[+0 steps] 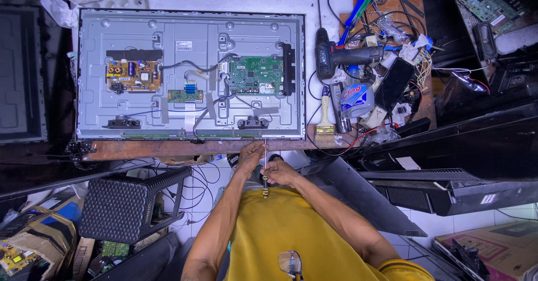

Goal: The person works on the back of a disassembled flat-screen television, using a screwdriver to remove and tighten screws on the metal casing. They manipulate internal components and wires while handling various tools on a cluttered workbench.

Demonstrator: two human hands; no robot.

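Note:
A flat-screen television (pixel 190 34) lies face down on a wooden table (pixel 162 149) with its back cover off. On its grey metal chassis sit a brown power board (pixel 133 76), a green main board (pixel 255 75) and a small green board (pixel 185 95). A thin screwdriver (pixel 265 153) stands against the television's near edge, below the right speaker (pixel 252 123). My left hand (pixel 249 156) is closed round its shaft close to the table edge. My right hand (pixel 281 174) grips the dark handle just below, over my yellow shirt.
Right of the television lie a cordless drill (pixel 336 57), a paint brush (pixel 324 123), a blue and white container (pixel 356 99) and tangled wires. A black plastic stool (pixel 131 202) stands at my left. Black television covers (pixel 448 186) and a cardboard box (pixel 487 247) are at the right.

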